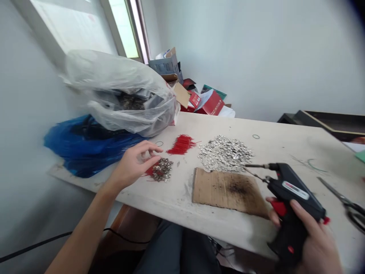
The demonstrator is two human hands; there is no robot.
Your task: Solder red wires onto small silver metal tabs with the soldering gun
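Note:
My right hand [316,238] is wrapped round the grip of a black soldering gun [295,190], a finger by its red trigger. The gun's tip points left, over the edge of a pile of small silvery metal pieces [224,153]. Below the tip lies a piece of corrugated cardboard [216,188] with a dark scorched patch. My left hand [139,160] hovers with thumb and fingers apart beside a heap of metal pieces joined to red wires [162,170]. I see nothing between its fingertips. A bundle of short red wires [182,144] lies farther back.
A clear plastic bag [119,83] and a blue bag [82,148] bulge at the left. Scissors [342,198] lie at the right edge, with a loose green ring [256,136] farther back. Torn boxes [211,102] are stacked behind the white table [159,205].

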